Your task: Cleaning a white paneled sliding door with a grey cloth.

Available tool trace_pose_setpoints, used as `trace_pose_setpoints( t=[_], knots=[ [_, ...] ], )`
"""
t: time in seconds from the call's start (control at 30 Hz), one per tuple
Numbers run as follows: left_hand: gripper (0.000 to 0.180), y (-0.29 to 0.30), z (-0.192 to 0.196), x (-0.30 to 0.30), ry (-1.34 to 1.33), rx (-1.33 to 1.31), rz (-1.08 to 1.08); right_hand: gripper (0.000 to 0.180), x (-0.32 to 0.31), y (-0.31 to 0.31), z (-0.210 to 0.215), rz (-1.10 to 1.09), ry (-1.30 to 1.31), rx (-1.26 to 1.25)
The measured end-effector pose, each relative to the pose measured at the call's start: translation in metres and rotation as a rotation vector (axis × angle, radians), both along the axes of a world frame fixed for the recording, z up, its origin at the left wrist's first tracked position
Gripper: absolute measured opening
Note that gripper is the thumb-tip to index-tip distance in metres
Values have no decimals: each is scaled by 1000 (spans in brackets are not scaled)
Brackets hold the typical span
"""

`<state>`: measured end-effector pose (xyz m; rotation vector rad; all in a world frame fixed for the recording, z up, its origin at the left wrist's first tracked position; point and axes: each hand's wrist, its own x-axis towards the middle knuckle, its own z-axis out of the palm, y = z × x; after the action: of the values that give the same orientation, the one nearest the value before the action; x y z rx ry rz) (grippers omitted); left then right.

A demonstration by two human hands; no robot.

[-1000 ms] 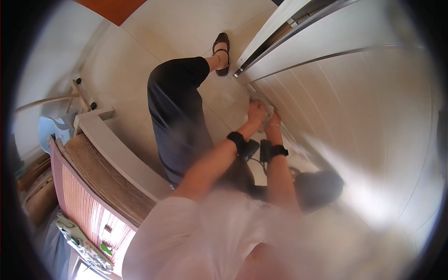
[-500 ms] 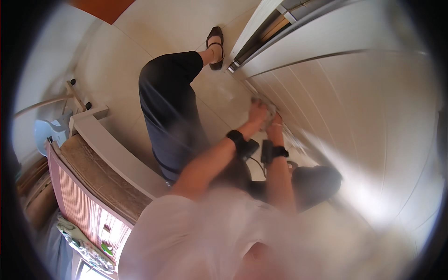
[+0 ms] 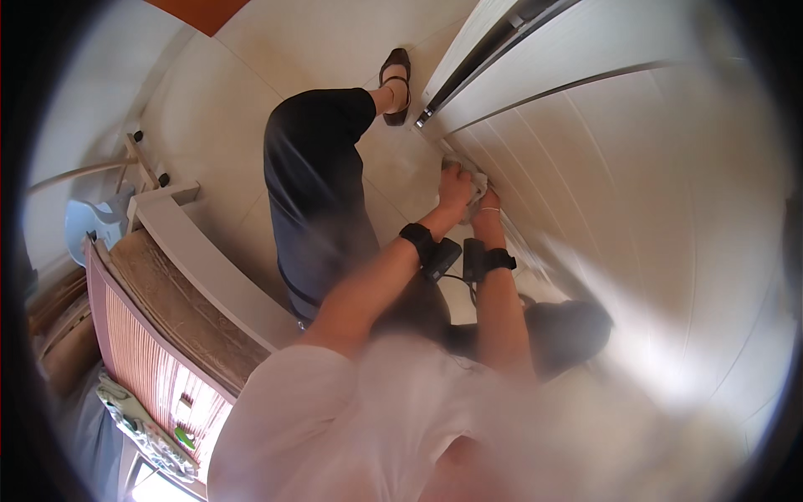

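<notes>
Head view: you are bent far forward, both forearms reaching down to the foot of the white panelled cabinet front (image 3: 636, 192). Compared with a second ago, your hands sit further up the frame and closer to the dark gap at the panel's lower edge; the foot in the dark sandal (image 3: 396, 84) has also shifted upward in view, so your head has tipped while the hands kept to the same strip of panel. Judgement: the work along that bottom edge continues, not finished. Your left hand (image 3: 454, 186) lies fingers curled, pressed onto a pale cloth (image 3: 474, 186) bunched against the panel where it meets the cream tiled floor (image 3: 251, 125). Your right hand (image 3: 488, 203) is just beside it, touching the cloth; whether its fingers are pinching or flat, you cannot tell. Both wrists carry black bands. A wooden slatted bench (image 3: 142, 351) stands well apart at your left.
</notes>
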<state>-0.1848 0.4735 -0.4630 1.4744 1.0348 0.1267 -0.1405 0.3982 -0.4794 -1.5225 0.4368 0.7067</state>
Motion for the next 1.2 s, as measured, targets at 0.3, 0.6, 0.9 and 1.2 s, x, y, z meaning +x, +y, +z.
trace_pose_setpoints(
  t=[0.3,0.6,0.9,1.2],
  knots=[
    [49,35,25,-2,-42,-48,92,42,3,44,12,-143,119,129],
    [47,15,5,-6,-26,93,31,43,-1,17,-21,29,-40,10],
    [33,-115,0,-4,-232,281,-7,37,-12,-164,-67,97,-382,-242],
    [33,-121,-4,-14,-29,-86,-296,40,-40,-141,4,-300,-8,78]
  ],
)
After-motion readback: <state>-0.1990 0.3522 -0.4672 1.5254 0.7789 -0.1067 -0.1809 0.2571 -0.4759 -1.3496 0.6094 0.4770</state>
